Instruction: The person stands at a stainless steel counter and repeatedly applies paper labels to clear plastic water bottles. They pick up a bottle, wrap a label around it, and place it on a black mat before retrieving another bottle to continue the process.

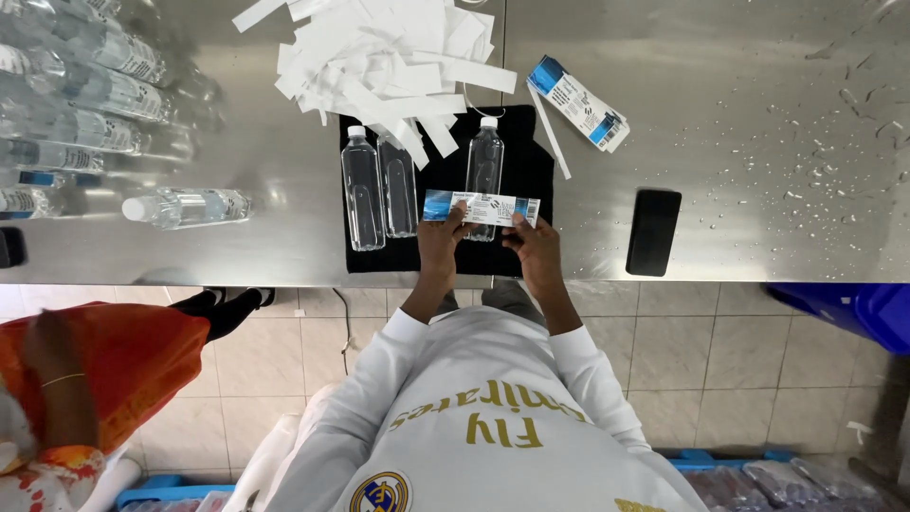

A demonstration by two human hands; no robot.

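Holding a blue-and-white label point(482, 208) stretched across the bottle point(484, 171) on the black mat point(531, 180), you are in the labelling step, your left hand point(442, 239) and right hand point(533, 245) each pinching one end. Next, I judge, it needs squaring and pressing smoothly round the bottle, lying mid-counter.

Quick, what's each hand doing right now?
Left hand: shut on the label's left end.
Right hand: shut on the label's right end, over a bottle.

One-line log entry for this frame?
left hand: holds label | right hand: holds label | label: across bottle | bottle: lying on black cloth
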